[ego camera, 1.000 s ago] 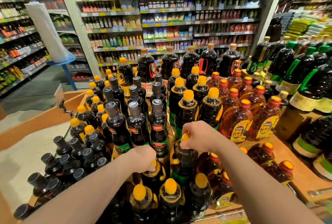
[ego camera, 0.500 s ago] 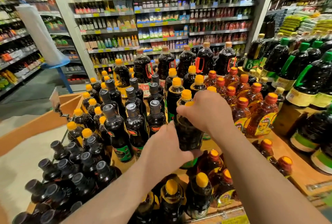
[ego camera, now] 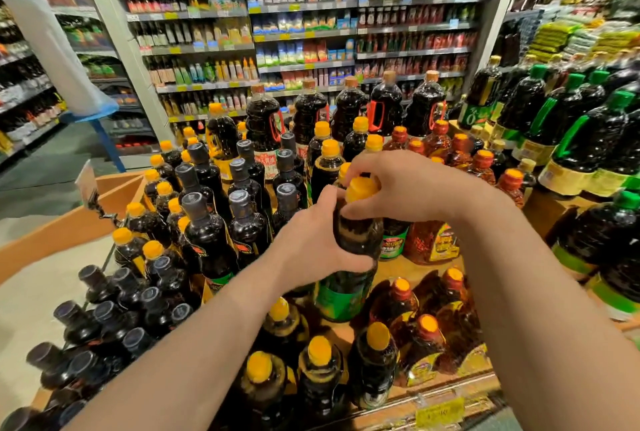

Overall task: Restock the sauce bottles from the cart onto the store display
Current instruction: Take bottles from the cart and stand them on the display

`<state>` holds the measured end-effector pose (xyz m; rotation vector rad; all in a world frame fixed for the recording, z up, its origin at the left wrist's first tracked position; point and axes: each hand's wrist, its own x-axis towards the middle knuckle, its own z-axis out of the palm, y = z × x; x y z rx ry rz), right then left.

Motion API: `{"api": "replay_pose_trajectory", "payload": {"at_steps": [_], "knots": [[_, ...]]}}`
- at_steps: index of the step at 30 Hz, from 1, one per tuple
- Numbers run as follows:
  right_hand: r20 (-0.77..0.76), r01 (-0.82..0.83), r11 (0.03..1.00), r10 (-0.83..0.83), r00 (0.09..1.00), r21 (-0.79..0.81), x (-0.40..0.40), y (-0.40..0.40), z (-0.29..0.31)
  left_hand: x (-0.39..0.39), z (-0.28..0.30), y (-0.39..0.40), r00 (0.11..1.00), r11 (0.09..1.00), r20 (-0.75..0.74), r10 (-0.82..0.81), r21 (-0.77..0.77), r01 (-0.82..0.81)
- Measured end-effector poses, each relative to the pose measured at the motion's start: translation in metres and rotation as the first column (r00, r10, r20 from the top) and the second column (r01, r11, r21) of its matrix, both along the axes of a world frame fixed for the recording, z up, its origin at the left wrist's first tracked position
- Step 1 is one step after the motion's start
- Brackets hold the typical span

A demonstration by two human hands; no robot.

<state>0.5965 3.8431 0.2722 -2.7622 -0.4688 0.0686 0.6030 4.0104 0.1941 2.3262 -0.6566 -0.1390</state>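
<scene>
A dark sauce bottle (ego camera: 353, 264) with a yellow cap and green label is held upright in the air above the front rows of the wooden display (ego camera: 391, 275). My left hand (ego camera: 311, 243) wraps its body from the left. My right hand (ego camera: 401, 185) pinches its neck just under the cap. Below stand several yellow-capped bottles (ego camera: 318, 371) of the same kind. Behind the held bottle is a row of like bottles (ego camera: 329, 167). No cart shows.
Grey-capped dark bottles (ego camera: 207, 233) fill the display's left side, amber red-capped bottles (ego camera: 433, 243) the right. Large green-capped jugs (ego camera: 588, 153) stand at far right. Handled jugs (ego camera: 263, 122) line the back. Store shelves (ego camera: 304, 36) rise behind, an aisle opens at left.
Both hands have lifted the yellow-capped bottle up out of the low front rows and carried it forward and higher; my left hand moved from a neighbouring bottle's cap onto this bottle's body.
</scene>
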Motion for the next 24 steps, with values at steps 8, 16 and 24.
{"api": "replay_pose_trajectory", "payload": {"at_steps": [8, 16, 24], "knots": [[0.083, -0.157, 0.987, 0.16, 0.984, -0.04, -0.011, -0.004, -0.007, 0.01, -0.008, 0.003, 0.972, 0.988, -0.198, -0.129, 0.059, 0.143], [0.216, -0.014, 0.996, 0.033, 0.976, -0.091, -0.001, 0.015, -0.04, -0.006, -0.015, -0.008, 0.994, 0.974, 0.025, 0.108, 0.195, -0.11], [0.099, 0.055, 0.992, -0.044, 0.994, -0.117, 0.001, 0.017, -0.065, -0.003, -0.048, -0.012, 0.987, 0.936, 0.121, 0.102, 0.323, -0.137]]}}
